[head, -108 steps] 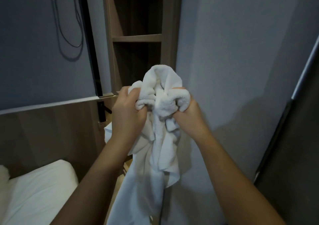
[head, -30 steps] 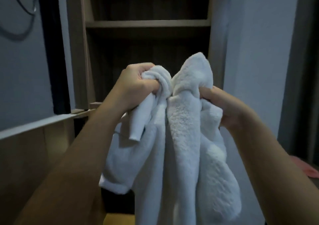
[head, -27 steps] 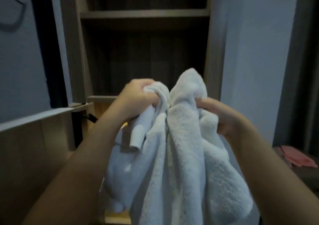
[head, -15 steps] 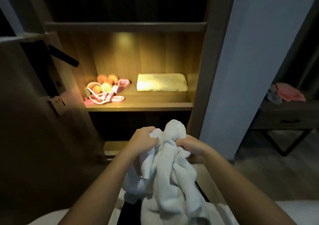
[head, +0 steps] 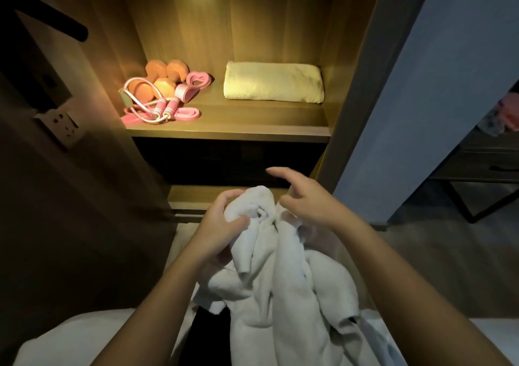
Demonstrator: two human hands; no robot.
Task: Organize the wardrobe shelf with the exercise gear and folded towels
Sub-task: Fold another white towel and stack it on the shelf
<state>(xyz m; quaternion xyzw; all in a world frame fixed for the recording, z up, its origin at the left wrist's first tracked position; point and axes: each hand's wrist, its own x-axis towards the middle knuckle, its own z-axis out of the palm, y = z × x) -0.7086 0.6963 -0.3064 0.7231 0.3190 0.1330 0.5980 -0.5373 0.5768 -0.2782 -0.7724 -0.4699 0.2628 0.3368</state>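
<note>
A crumpled white towel [head: 283, 275] hangs in front of me, below the lit wardrobe shelf [head: 230, 134]. My left hand [head: 222, 225] grips its bunched top. My right hand [head: 302, 197] hovers just right of that bunch with fingers spread, holding nothing. On the shelf, a folded towel [head: 273, 82] lies at the right. At the left sit orange dumbbells [head: 161, 77], a pink jump rope [head: 157, 107] and pink resistance bands [head: 193, 83], piled together.
A dark drawer front [head: 224, 163] sits under the shelf, with a lower ledge [head: 202, 197] beneath it. A wall socket [head: 60, 122] is on the dark panel at left. A blue-grey wall [head: 415, 98] stands right, with a dark side table [head: 483, 166] beyond. White bedding [head: 70, 337] lies bottom left.
My view has dropped from the upper shelves to the lit shelf. My right hand has let go of the towel and opened; my left hand still holds it, lower than before.
</note>
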